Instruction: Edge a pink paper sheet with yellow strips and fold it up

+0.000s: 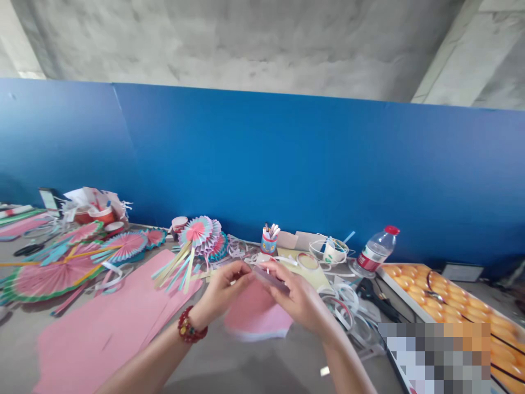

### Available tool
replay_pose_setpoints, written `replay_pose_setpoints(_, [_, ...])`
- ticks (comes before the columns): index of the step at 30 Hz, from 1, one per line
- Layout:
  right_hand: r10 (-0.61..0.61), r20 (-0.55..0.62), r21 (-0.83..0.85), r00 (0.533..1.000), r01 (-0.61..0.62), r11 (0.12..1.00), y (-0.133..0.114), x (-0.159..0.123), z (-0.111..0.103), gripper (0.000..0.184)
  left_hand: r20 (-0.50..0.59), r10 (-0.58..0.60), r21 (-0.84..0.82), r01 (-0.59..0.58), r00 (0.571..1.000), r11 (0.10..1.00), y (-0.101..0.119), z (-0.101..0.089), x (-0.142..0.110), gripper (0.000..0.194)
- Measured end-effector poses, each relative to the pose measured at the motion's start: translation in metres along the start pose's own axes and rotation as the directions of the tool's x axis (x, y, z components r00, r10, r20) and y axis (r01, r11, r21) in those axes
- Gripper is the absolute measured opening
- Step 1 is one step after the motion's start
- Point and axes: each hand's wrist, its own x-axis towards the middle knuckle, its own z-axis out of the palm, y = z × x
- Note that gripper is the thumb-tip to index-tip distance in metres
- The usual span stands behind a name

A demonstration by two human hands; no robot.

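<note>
Both hands are over the table in front of me, close together on a pink paper piece [256, 312] with a pale lower edge. It hangs from my fingers, its lower part blurred, and a narrow folded band runs along its top. My left hand [227, 287], with a red bead bracelet [191, 326] on the wrist, pinches the top left of this paper. My right hand [296, 295] grips the folded band from the right, thumb and fingers closed on it. Fingertips partly hide the fold.
Pink sheets [98, 323] lie at left, with pleated paper fans [197, 232] behind and beside them. A pen cup [269, 242] stands at the back. To the right are white paper strips [348, 306], a black glue gun [377, 298], a plastic bottle [374, 254] and an orange-patterned box [451, 295].
</note>
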Motion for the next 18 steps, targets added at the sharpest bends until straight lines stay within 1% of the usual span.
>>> replay_pose_setpoints(2, [0.031, 0.001, 0.034, 1.000, -0.031, 0.999, -0.001, -0.002, -0.004, 0.044, 0.013, -0.054, -0.066, 0.054, 0.998, 0.996, 0.003, -0.002, -0.002, 0.037])
replay_pose_setpoints(3, [0.031, -0.006, 0.046, 1.000, -0.031, 0.998, -0.002, -0.003, -0.006, 0.042, 0.025, -0.074, -0.089, 0.076, 0.997, 0.993, 0.005, -0.003, -0.003, 0.037])
replay_pose_setpoints(6, [0.012, -0.028, 0.067, 1.000, -0.010, 0.998, -0.002, -0.005, -0.009, 0.028, 0.039, -0.085, -0.098, 0.089, 0.996, 0.991, 0.009, -0.003, -0.006, 0.034])
replay_pose_setpoints(9, [-0.015, -0.026, 0.047, 1.000, 0.016, 0.999, -0.004, -0.004, -0.010, 0.016, 0.043, -0.085, -0.079, 0.088, 0.995, 0.993, 0.010, -0.003, -0.008, 0.029])
replay_pose_setpoints(11, [-0.051, -0.053, -0.001, 0.997, 0.051, 0.999, -0.007, -0.003, -0.010, 0.013, 0.043, -0.090, -0.065, 0.093, 0.995, 0.994, 0.012, -0.002, -0.009, 0.028])
replay_pose_setpoints(15, [-0.160, -0.154, -0.181, 0.975, 0.132, 0.975, -0.016, -0.002, -0.008, 0.010, 0.027, -0.064, 0.006, 0.064, 0.998, 0.998, 0.016, 0.002, -0.012, 0.028])
replay_pose_setpoints(18, [-0.218, -0.166, -0.264, 0.962, 0.170, 0.950, -0.020, -0.003, -0.005, 0.011, 0.035, -0.037, 0.050, 0.035, 0.999, 0.998, 0.020, 0.005, -0.013, 0.025])
